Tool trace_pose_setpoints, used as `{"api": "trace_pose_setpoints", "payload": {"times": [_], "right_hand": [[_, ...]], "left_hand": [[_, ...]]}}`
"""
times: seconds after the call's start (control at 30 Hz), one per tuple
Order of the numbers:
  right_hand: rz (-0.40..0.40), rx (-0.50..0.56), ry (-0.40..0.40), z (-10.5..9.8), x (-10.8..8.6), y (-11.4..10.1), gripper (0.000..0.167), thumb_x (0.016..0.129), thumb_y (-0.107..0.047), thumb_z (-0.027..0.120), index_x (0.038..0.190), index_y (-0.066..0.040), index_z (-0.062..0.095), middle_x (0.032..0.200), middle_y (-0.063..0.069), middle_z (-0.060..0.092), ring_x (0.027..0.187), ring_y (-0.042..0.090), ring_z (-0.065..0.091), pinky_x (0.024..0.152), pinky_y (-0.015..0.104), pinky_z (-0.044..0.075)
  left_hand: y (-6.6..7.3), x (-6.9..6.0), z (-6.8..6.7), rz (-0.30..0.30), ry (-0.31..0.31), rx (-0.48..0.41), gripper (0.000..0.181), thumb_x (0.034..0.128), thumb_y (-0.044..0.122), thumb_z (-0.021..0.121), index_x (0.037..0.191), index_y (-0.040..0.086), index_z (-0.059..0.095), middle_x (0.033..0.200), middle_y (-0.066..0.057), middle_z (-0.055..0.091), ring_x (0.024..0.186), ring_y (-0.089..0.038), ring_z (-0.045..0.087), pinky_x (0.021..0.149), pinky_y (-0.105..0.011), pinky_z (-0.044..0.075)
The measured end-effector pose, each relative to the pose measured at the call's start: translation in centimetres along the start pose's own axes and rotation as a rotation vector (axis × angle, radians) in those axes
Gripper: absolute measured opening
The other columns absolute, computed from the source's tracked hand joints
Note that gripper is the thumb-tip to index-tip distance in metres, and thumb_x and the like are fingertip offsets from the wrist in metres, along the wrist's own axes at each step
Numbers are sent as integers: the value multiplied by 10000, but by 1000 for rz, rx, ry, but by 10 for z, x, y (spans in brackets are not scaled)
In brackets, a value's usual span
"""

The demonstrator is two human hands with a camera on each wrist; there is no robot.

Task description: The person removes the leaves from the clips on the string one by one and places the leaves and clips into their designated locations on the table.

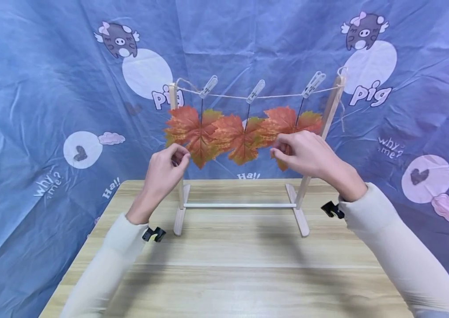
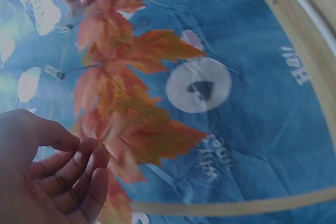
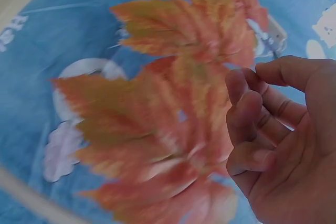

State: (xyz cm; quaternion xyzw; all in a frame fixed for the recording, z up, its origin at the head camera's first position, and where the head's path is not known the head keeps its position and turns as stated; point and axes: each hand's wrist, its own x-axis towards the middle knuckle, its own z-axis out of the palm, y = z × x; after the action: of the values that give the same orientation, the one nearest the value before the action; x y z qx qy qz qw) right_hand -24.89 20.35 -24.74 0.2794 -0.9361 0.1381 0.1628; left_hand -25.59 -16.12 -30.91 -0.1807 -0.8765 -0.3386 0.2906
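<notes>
Three orange-red artificial maple leaves hang by dark stems from pale clothespins on a string [image 1: 232, 96]. These are the left leaf [image 1: 198, 132], middle leaf [image 1: 242, 137] and right leaf [image 1: 282, 119]. The left clothespin [image 1: 209, 86], middle clothespin [image 1: 256, 91] and right clothespin [image 1: 313, 85] tilt above the string. My left hand [image 1: 165, 168], fingers loosely bent, is beside the left leaf's lower edge; whether it touches is unclear. In front of the right leaf, my right hand [image 1: 306, 152] hides part of it. The right wrist view shows its curled fingers [image 3: 244, 108] with nothing between them and the thumb.
A wooden frame carries the string between a left post [image 1: 173, 97] and a right post [image 1: 331, 108]. A white crossbar [image 1: 240, 205] joins its feet on the wood-grain table [image 1: 224, 274]. Behind hangs a blue printed cloth [image 1: 216, 39]. Black clips sit at both cuffs.
</notes>
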Motion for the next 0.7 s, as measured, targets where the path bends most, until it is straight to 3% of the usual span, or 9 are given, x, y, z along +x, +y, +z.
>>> {"api": "trace_pose_setpoints", "payload": {"times": [0.2, 0.37, 0.7], "right_hand": [[-54, 57, 4, -5, 33, -20, 123, 1053, -227, 677, 1038, -141, 764, 807, -22, 732, 695, 137, 645, 637, 363, 522], [-93, 133, 19, -11, 60, -35, 131, 1059, -227, 674, 1067, -122, 753, 879, 9, 757, 717, 172, 643, 699, 366, 503], [-42, 236, 35, -18, 104, -54, 209, 1074, -266, 644, 1212, -117, 694, 1117, 43, 740, 677, 241, 615, 730, 376, 511]], "left_hand": [[17, 15, 3, -54, 45, -62, 120, 1023, 153, 679, 1010, 54, 746, 838, -87, 751, 738, -215, 700, 703, -300, 577], [28, 29, 6, -78, 91, -112, 129, 1019, 159, 685, 1006, 50, 754, 848, -100, 758, 729, -209, 686, 682, -240, 527], [44, 62, 10, -135, 182, -234, 143, 1016, 159, 673, 1029, 51, 765, 877, -109, 754, 744, -156, 660, 677, -208, 505]]}}
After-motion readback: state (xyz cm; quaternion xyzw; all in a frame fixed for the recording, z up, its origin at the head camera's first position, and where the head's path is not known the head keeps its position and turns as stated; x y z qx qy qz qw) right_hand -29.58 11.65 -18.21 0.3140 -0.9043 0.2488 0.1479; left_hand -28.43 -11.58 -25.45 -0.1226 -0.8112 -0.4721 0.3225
